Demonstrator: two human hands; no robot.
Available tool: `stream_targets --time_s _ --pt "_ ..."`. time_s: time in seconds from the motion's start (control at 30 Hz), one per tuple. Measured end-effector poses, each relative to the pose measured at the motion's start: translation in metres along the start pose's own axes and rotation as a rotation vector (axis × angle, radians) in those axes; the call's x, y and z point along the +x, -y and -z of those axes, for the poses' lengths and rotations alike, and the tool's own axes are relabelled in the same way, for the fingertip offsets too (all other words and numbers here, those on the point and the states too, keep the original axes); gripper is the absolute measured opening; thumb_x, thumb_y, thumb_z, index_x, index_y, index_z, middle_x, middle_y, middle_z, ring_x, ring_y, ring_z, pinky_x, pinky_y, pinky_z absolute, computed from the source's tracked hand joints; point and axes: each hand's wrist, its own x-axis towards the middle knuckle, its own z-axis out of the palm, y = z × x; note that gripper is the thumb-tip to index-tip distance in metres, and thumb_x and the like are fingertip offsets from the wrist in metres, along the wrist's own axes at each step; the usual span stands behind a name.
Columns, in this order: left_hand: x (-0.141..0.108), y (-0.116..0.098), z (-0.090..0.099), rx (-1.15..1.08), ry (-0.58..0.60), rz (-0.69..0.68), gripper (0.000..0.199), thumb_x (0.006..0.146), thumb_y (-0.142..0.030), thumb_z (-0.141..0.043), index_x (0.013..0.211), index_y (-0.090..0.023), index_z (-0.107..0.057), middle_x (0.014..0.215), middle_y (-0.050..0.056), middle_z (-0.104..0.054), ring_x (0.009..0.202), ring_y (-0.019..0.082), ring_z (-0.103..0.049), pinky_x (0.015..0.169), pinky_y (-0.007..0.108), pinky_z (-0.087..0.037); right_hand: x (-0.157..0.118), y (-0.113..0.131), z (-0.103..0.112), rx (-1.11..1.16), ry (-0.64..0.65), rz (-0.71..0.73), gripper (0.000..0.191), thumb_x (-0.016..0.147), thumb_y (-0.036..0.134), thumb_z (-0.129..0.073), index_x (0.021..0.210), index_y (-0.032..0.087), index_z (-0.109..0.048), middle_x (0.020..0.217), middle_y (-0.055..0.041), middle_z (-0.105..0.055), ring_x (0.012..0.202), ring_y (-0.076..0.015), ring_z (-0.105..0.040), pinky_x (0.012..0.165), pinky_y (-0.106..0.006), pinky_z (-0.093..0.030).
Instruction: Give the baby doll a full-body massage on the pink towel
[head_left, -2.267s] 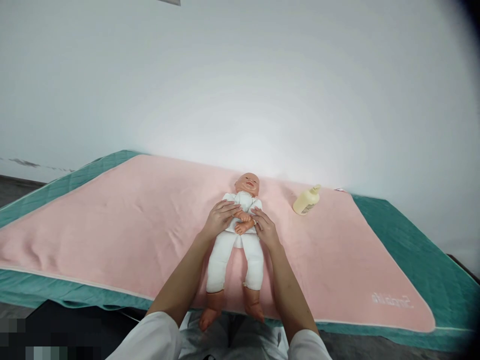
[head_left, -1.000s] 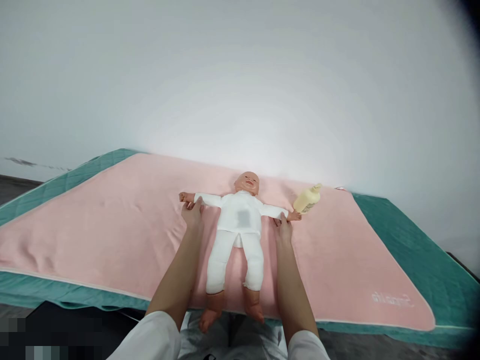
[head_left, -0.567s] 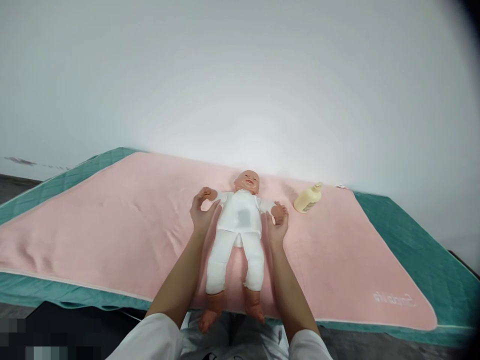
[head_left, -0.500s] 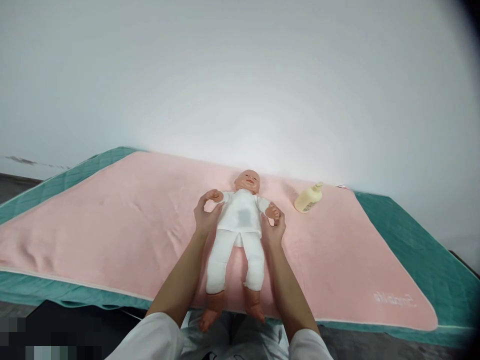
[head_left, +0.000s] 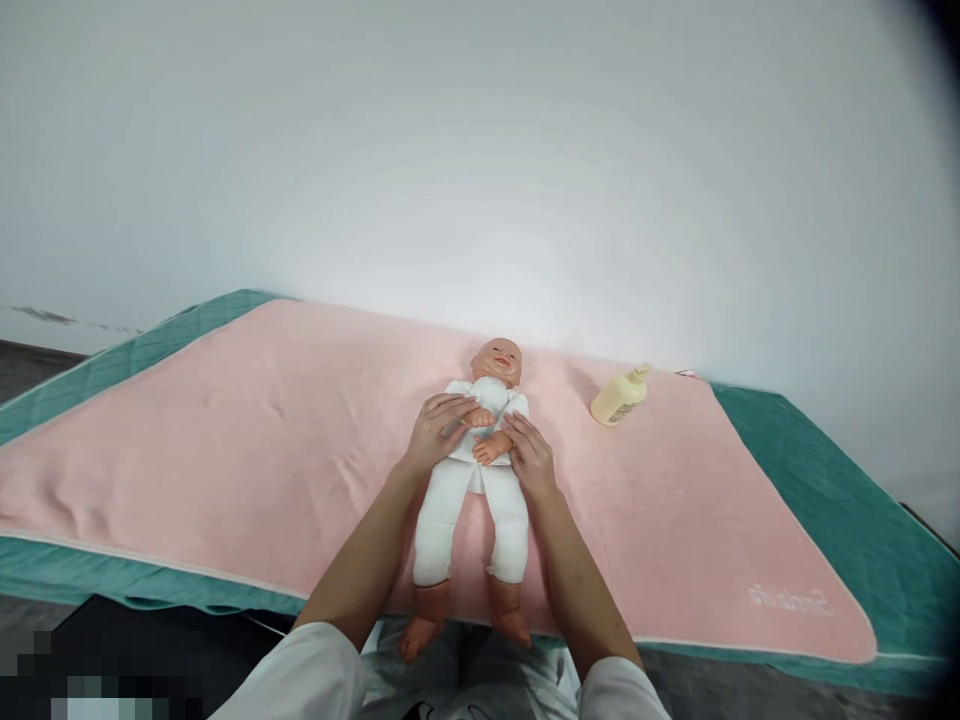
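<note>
A baby doll (head_left: 506, 520) in a white top and white trousers lies on its back, head away from me and feet over the near edge. Both its forearms are folded across its belly. My left hand (head_left: 435, 430) grips the doll's arm on the left, fingers over the top near the wrist and thumb below. On the other side my right hand (head_left: 531, 455) is closed around the doll's other forearm, its fingers lying over the sleeve. The doll's two hands rest close together, one a little nearer to me.
Under the doll is a pink blanket (head_left: 247, 430), spread over a green quilted mat (head_left: 817, 480). A pale yellow pump bottle (head_left: 619, 397) stands to the right of the doll. A plain wall (head_left: 480, 160) rises behind the far edge.
Both my hands have moved inward, bringing the doll's arms from spread at its sides to folded over its belly. The bottle and blanket stay put.
</note>
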Motion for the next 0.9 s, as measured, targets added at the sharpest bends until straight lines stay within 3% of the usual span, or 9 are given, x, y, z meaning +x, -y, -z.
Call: stream_targets --time_s 0.3,0.6,0.77,0.9 --pt "0.0010 -0.0002 -0.0005 0.041 0.137 -0.094 0.030 0.089 -0.023 -0.055 0.115 -0.029 -0.070 0.117 0.003 -0.072 0.117 0.023 -0.059 0.103 0.045 -0.044 -0.0010 -0.0020 0.0001 -0.017 0.012 -0.002 0.027 0.086 0.020 -0.052 0.101 0.027 -0.073 0.120 -0.0016 -0.071 0.125 -0.0184 -0.059 0.112 -0.045 -0.047" --pt "0.0012 -0.0002 -0.0012 0.031 0.134 -0.088 0.030 0.090 -0.022 -0.054 0.113 -0.029 -0.071 0.115 0.003 -0.072 0.115 0.023 -0.060 0.101 0.045 -0.046 -0.0032 -0.0054 -0.0027 0.028 -0.037 -0.057 0.023 0.084 0.022 -0.056 0.097 0.028 -0.073 0.118 -0.0010 -0.072 0.124 -0.0187 -0.060 0.110 -0.046 -0.048" --pt "-0.0032 0.0000 -0.0024 -0.111 0.002 0.028 0.028 0.087 -0.027 -0.063 0.114 -0.028 -0.071 0.116 0.006 -0.072 0.115 0.024 -0.061 0.103 0.045 -0.046 -0.0070 -0.0083 -0.0031 0.139 -0.158 -0.146 0.021 0.075 0.025 -0.069 0.096 0.027 -0.073 0.115 -0.0035 -0.073 0.121 -0.0214 -0.062 0.111 -0.047 -0.047" --pt "-0.0064 0.0005 -0.0009 -0.301 -0.235 0.316 0.035 0.079 -0.031 -0.073 0.113 -0.024 -0.071 0.118 0.009 -0.070 0.114 0.027 -0.062 0.106 0.046 -0.045 -0.0056 0.0010 -0.0019 0.163 -0.395 -0.264 0.035 0.072 0.027 -0.074 0.106 0.023 -0.069 0.119 -0.0069 -0.070 0.118 -0.0216 -0.063 0.110 -0.045 -0.045"
